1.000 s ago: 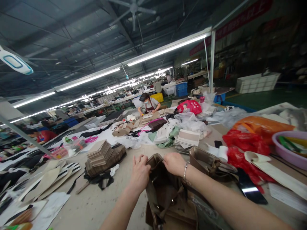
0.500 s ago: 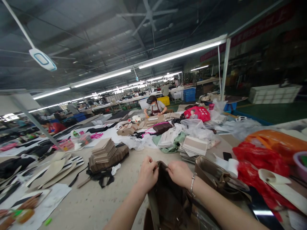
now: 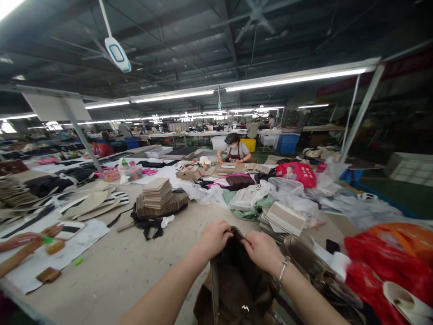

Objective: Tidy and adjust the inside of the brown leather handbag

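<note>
A dark brown bag (image 3: 237, 289) stands with its mouth open in front of me at the near edge of the table. My left hand (image 3: 216, 237) pinches the far rim on its left side, fingers closed over the edge. On the same rim, a short way to the right, my right hand (image 3: 262, 248) grips with curled fingers; a bracelet circles that wrist. The inside of the bag is dark, and a small shiny metal piece shows low in it. Another brown bag (image 3: 314, 262) lies just right of my right forearm.
Stacked brown pieces (image 3: 157, 196) sit ahead on the table (image 3: 135, 266). Beige panels (image 3: 284, 216) are piled beyond my right hand, with red plastic bags (image 3: 375, 257) farther right. At the left, another person's hands (image 3: 37, 241) hold a green-capped bottle (image 3: 54, 245). A co-worker (image 3: 234, 151) sits opposite.
My view has turned left and levelled, so the scene has shifted right. Both hands keep their hold on the bag's rim. The other person's hands at the left show more fully.
</note>
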`<state>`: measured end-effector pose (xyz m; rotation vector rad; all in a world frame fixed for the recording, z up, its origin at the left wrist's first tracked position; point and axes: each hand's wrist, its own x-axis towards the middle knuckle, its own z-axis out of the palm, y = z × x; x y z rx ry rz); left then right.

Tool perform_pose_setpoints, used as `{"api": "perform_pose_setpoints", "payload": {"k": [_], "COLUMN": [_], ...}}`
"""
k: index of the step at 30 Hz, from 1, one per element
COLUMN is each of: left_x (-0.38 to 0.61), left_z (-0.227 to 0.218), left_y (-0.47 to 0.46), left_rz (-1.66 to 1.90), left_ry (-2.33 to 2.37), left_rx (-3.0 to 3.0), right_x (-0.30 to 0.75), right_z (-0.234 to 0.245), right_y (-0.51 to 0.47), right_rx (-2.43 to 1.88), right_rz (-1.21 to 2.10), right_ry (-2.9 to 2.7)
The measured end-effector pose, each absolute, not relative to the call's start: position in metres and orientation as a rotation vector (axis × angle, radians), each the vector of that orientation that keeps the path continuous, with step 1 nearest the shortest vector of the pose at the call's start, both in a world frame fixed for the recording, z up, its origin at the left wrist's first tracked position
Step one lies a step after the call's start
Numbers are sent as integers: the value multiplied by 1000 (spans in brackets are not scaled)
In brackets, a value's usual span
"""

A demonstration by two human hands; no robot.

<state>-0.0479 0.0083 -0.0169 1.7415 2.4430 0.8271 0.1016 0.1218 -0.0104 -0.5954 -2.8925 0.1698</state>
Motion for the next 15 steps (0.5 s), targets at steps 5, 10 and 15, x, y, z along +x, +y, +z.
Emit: {"api": "perform_pose_setpoints", "payload": {"k": [5,10,15], "left_x": [-61,-53,-41], "left_z": [-19,-10,-9], "left_y": [12,5,5], "left_rz": [821,665,637], "left_ry": [2408,2409,2250], "left_rx": [1675,1847,2016], "right_x": [101,114,126], "right_z": [-9,-6,-15], "right_y": [122,116,120], "right_rx": [-535,-533,-577], "right_rz": [145,119,190], "right_ry": [-2900,-2899,-2909]}}
